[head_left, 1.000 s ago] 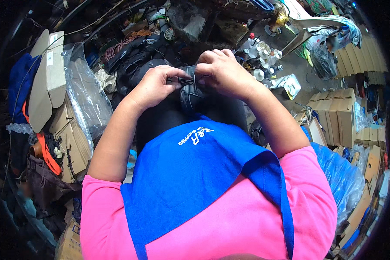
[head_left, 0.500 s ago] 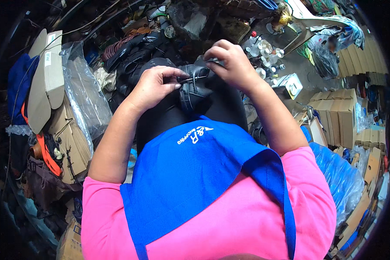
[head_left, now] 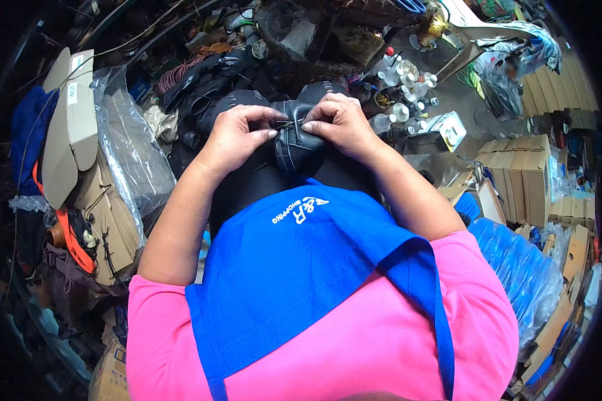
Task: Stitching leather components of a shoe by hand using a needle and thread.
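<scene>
Across my dark-clad knees lies a black leather shoe (head_left: pixel 294 150) with pale stitching lines. My left hand (head_left: pixel 239 137) is closed at its left side, thumb and fingers gripping its edge. A thin, shiny, needle-like rod (head_left: pixel 285 124) shows near those fingertips, crossing the leather. My right hand (head_left: pixel 341 125) is pinched against the right side of the shoe's opening, close to the left fingertips. What lies in the right pinch is too small to make out; any thread there cannot be followed.
Clear bottles and jars (head_left: pixel 405 80) stand beyond my right hand, near a white rectangular can (head_left: pixel 443 131). Folded cardboard (head_left: pixel 515 180) is stacked at the right, above a blue plastic-wrapped bundle (head_left: pixel 515 267). At the left, clear plastic sheeting (head_left: pixel 130 147) leans beside cardboard pieces (head_left: pixel 80 127).
My right hand has come down and left from beyond the shoe to its opening, beside the left fingertips. The left hand stays at the shoe's left side.
</scene>
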Demonstrator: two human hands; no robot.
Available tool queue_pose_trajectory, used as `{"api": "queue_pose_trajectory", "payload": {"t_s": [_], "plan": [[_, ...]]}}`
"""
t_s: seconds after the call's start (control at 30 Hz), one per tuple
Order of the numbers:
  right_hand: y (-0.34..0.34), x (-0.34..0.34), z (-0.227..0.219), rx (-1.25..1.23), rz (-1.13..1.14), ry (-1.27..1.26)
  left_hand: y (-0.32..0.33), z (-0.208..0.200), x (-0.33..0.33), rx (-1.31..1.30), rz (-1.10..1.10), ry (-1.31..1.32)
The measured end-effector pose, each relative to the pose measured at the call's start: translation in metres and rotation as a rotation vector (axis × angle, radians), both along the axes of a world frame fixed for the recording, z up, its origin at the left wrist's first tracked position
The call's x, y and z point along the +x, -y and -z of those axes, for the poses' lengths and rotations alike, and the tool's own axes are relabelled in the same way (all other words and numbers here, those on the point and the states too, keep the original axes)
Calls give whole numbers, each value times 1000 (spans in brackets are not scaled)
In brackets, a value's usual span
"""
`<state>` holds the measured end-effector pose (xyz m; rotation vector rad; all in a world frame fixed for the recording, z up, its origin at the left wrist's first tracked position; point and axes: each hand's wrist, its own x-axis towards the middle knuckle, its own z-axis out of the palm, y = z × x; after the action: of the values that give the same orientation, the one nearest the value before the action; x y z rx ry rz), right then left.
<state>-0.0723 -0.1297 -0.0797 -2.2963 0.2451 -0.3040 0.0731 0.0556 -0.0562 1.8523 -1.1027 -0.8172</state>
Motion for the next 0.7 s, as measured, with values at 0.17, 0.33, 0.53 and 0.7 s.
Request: {"api": "queue_pose_trajectory", "payload": {"t_s": [0.17, 0.33, 0.53, 0.7], "plan": [[-7, 2, -2, 122, 24, 34, 0, 0, -1, -41, -49, -109], [-10, 3, -2, 276, 68, -56, 9, -12, -7, -59, -77, -125], [-12, 7, -4, 518, 124, -121, 11, -7, -7, -48, -96, -115], [-6, 7, -15, 545, 17, -139, 8, 2, -4, -201, -43, 188]]}}
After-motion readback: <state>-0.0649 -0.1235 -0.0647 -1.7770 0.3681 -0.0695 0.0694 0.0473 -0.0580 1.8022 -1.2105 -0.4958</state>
